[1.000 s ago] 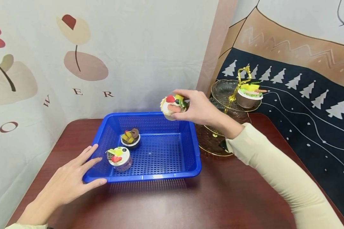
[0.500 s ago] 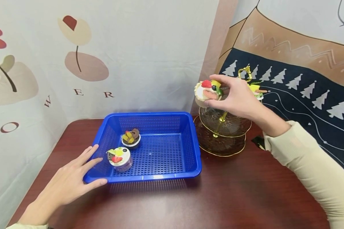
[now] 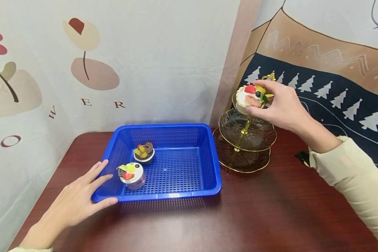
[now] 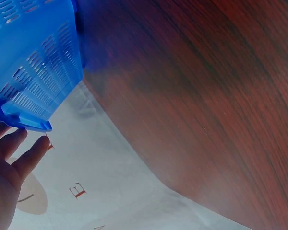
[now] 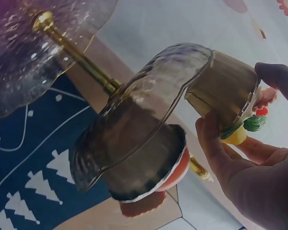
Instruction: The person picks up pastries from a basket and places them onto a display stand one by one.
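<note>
Right hand (image 3: 283, 106) pinches round fruit-topped cup (image 3: 246, 100) | left hand (image 3: 75, 198), splayed, touches perforated plastic basket (image 3: 189, 194) | wavy-edged tiered stand (image 3: 258, 138)

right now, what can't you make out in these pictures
Head: dessert on the tiered stand, mostly hidden behind the right hand.
Head: black item, partly behind the right sleeve.
Left wrist: basket interior, blocked by its wall; left hand, cut off by the left edge.

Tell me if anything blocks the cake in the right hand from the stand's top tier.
Nothing visible does. The held cake shows at the rim of the top tier, and the other cake on that tier stands to one side, apart from it.
</note>
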The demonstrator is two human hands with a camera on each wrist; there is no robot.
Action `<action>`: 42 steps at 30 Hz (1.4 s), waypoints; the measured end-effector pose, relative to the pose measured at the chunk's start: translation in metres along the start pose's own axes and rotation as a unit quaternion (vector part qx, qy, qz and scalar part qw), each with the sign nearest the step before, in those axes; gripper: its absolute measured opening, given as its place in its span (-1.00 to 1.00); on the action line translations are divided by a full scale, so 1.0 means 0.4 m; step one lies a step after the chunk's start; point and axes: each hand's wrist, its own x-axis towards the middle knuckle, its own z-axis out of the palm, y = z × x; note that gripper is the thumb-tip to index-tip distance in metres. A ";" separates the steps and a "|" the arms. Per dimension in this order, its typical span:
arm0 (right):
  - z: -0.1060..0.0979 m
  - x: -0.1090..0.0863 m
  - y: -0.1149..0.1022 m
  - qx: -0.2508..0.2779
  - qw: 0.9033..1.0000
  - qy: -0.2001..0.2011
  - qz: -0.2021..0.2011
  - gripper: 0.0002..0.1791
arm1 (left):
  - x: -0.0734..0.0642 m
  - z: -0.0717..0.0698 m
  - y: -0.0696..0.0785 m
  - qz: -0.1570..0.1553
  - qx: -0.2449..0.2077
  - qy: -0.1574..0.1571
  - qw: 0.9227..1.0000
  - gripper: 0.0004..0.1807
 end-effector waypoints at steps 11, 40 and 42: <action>0.010 -0.005 0.021 -0.057 0.998 -0.003 -0.007 -0.28 | 0.001 0.001 0.003 0.000 0.000 0.003 1.000 -0.20; 0.043 -0.015 0.016 -0.160 0.986 0.014 -0.043 -0.29 | 0.001 0.003 -0.001 0.001 0.002 0.004 1.000 -0.20; 0.043 -0.017 0.012 -0.162 0.985 0.019 -0.051 -0.30 | 0.001 0.004 -0.001 0.002 0.003 0.004 1.000 -0.20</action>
